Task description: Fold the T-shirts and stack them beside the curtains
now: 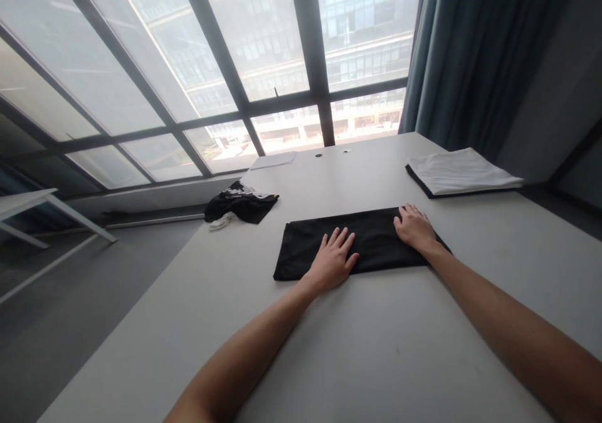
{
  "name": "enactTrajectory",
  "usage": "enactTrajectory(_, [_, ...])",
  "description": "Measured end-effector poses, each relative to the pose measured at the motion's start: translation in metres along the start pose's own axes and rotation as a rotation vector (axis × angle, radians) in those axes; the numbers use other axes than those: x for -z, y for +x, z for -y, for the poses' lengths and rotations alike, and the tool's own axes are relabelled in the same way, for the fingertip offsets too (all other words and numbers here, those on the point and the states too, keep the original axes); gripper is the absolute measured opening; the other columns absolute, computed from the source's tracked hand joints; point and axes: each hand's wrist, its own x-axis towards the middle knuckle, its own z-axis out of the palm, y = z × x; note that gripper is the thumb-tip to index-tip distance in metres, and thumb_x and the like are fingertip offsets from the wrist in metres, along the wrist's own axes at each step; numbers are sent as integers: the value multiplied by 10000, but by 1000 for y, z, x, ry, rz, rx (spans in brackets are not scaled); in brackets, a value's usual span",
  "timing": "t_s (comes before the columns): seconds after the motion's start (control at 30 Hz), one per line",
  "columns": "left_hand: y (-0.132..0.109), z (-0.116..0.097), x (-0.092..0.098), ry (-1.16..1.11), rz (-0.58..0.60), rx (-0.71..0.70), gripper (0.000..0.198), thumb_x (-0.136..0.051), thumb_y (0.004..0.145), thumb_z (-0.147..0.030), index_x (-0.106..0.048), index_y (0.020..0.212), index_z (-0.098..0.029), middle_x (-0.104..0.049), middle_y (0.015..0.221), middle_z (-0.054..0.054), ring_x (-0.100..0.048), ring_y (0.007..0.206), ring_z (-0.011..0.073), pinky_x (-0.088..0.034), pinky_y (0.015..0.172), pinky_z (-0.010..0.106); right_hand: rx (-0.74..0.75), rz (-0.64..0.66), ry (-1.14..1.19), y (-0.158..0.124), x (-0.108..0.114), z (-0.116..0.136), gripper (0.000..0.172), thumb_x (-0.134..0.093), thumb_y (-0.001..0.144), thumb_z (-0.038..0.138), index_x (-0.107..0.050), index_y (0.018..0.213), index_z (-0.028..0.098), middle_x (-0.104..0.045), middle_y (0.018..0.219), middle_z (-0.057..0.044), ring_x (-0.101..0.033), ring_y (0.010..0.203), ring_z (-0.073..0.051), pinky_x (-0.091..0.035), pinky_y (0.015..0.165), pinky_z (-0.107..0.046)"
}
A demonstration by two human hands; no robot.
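Observation:
A black garment (371, 238), folded into a long flat strip, lies across the middle of the white table (376, 348). My left hand (333, 259) rests flat on its near edge, fingers stretched out and slightly apart. My right hand (414, 227) lies palm down on the strip's right end, fingers spread. Neither hand grips the cloth.
A crumpled black garment with white trim (239, 207) sits at the table's left edge. A folded white-and-black pile (461, 172) lies at the far right. A sheet of paper (273, 160) is at the far edge, by the window. Another table (28, 203) stands left, a curtain (470, 59) right.

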Motion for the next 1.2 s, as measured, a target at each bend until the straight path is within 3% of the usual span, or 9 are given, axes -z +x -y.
enactTrajectory(0.37, [-7, -4, 4, -2, -35, -95, 660, -407, 1019, -551, -297, 1588, -235, -252, 1661, 55, -134, 1552, 252, -131, 1257, 492, 0, -6, -4, 0, 0, 2, 533, -368, 968, 333, -541, 1399, 70, -419, 1564, -198, -371, 1443, -310, -283, 1168, -494])
enactTrajectory(0.5, [-8, -3, 3, -9, 22, -103, 660, -421, 1007, -571, -343, 1569, -235, -282, 1651, 59, -173, 1544, 265, -165, 1249, 503, -2, -10, -37, -2, 4, 4, 515, -373, 976, 322, -538, 1396, 72, -433, 1552, -203, -378, 1437, -318, -285, 1159, -514])
enactTrajectory(0.6, [-9, -5, 5, -9, -6, -98, 662, -437, 1001, -566, -348, 1566, -234, -304, 1642, 54, -192, 1541, 250, -170, 1252, 482, 29, -94, -84, -11, 17, 18, 511, -372, 983, 312, -530, 1398, 60, -435, 1542, -229, -348, 1446, -355, -251, 1153, -575])
enactTrajectory(0.73, [-7, -7, 7, 14, -76, -19, 567, -370, 1040, -453, -380, 1549, -202, -355, 1620, 65, -250, 1523, 230, -185, 1249, 463, 199, -176, -32, -36, 34, 56, 515, -336, 998, 299, -517, 1424, 75, -418, 1564, -201, -303, 1475, -329, -209, 1184, -554])
enactTrajectory(0.93, [-5, 2, -2, 71, -21, 137, 585, -367, 1032, -439, -386, 1549, -166, -324, 1629, 101, -229, 1527, 286, -208, 1227, 529, 468, 29, 76, -76, 21, 102, 558, -334, 1010, 335, -438, 1511, 111, -325, 1625, -143, -245, 1517, -270, -190, 1216, -505])
enactTrajectory(1.03, [-5, 5, -7, 71, -4, 145, 594, -347, 1034, -457, -373, 1557, -176, -300, 1640, 89, -227, 1529, 272, -208, 1229, 519, 465, 130, 86, -81, 11, 103, 570, -342, 1013, 355, -434, 1515, 101, -325, 1620, -158, -253, 1515, -283, -195, 1215, -510])
enactTrajectory(1.2, [-5, 6, -8, 75, -15, 146, 600, -350, 1030, -468, -375, 1557, -180, -301, 1641, 83, -222, 1530, 268, -203, 1232, 515, 448, 150, 106, -77, 10, 100, 593, -347, 1013, 377, -420, 1522, 81, -326, 1616, -174, -265, 1511, -289, -175, 1223, -505])
